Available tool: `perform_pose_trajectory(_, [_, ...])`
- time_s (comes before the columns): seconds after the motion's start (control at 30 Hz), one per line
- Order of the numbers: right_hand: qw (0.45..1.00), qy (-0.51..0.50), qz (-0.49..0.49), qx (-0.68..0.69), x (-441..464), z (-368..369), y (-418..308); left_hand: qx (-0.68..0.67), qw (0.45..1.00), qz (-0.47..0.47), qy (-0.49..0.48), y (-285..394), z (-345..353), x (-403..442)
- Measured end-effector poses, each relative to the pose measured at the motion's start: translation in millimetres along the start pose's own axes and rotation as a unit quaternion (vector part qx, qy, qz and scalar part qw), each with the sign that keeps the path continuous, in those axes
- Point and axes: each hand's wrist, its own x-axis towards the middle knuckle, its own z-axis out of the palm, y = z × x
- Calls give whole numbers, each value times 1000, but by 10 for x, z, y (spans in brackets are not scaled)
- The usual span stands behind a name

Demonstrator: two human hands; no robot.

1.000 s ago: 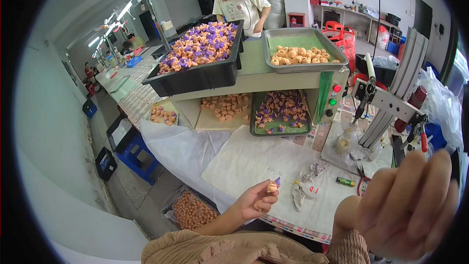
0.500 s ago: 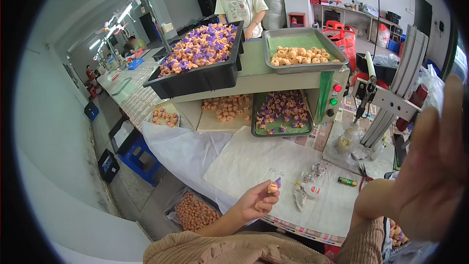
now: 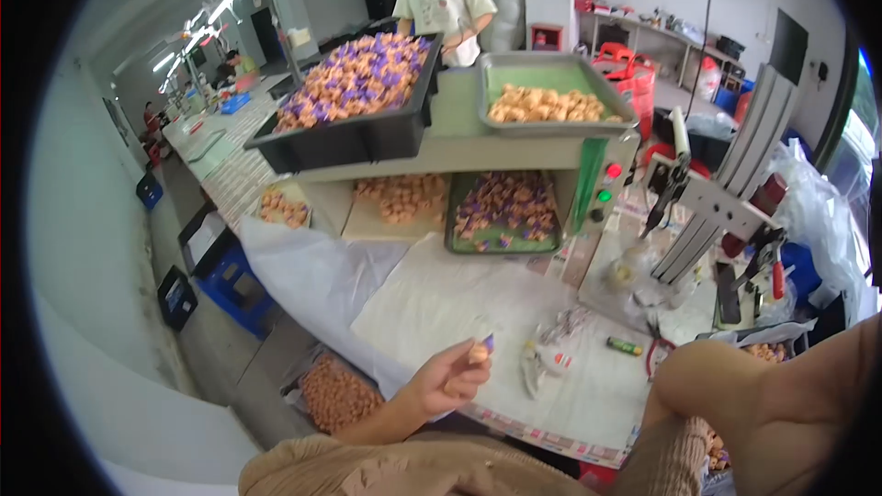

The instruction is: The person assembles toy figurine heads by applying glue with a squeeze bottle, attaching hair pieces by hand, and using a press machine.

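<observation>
My left hand (image 3: pixel 448 380) is raised over the near edge of the work table, its fingers pinched round a small peach-coloured figure piece (image 3: pixel 479 352) with a purple tip. Of my right arm, only the bent forearm (image 3: pixel 781 395) shows at the lower right; the hand itself lies beyond the frame edge. Past my left hand, a white sheet (image 3: pixel 432 289) covers the table top. A crumpled white piece with a red label (image 3: pixel 554 363), a green glue stick or battery-like tube (image 3: pixel 624 346) and red-handled pliers (image 3: pixel 656 354) lie on the right side.
A black crate (image 3: pixel 344 147) heaped with peach and purple pieces and a metal tray (image 3: pixel 559 124) stand on the raised shelf. Below sits another tray (image 3: pixel 503 246). A metal stand (image 3: pixel 735 174) rises at right. A bag of pieces (image 3: pixel 335 395) is on the floor. Someone stands behind the shelf.
My right hand, open close to the camera before, has left the view at the right. My left hand still holds the piece. The whole view has shifted slightly.
</observation>
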Motion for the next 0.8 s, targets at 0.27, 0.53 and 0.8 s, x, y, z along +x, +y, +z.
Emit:
perform_pose_trajectory(0.27, [981,-73,-166,-62,57,-5,152,67,995,-75,2,136,80,115])
perform_pose_trajectory(0.53, [999,-46,0,25,129,70,154,-12,999,37,21,-99,-12,152])
perform_pose_trajectory(0.8, [995,-50,-22,87,230,313,554,16,998,39,38,-87,24,144])
